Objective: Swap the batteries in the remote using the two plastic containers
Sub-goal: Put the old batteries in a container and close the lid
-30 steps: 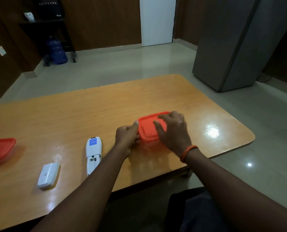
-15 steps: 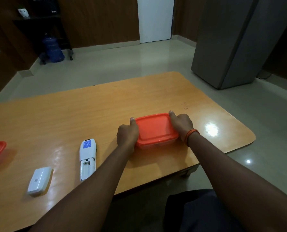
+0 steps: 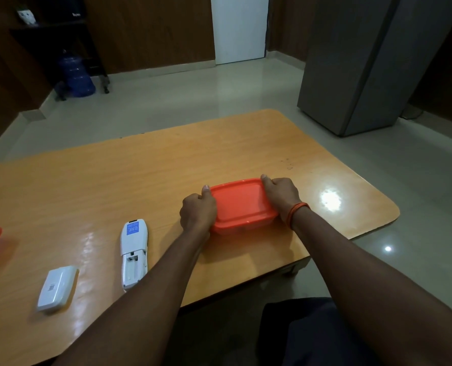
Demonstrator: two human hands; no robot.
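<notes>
Left grip and right grip clamp the box between them. Uneven prising could pop its lid suddenly, scattering the contents.

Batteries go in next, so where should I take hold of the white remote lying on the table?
Pinch the remote across its long sides at the far half, by the blue label, coming from above with the left hand, now gripping the container. It lies flat, back up, open battery bay at the near end, so this probably keeps the bay clear.
</notes>
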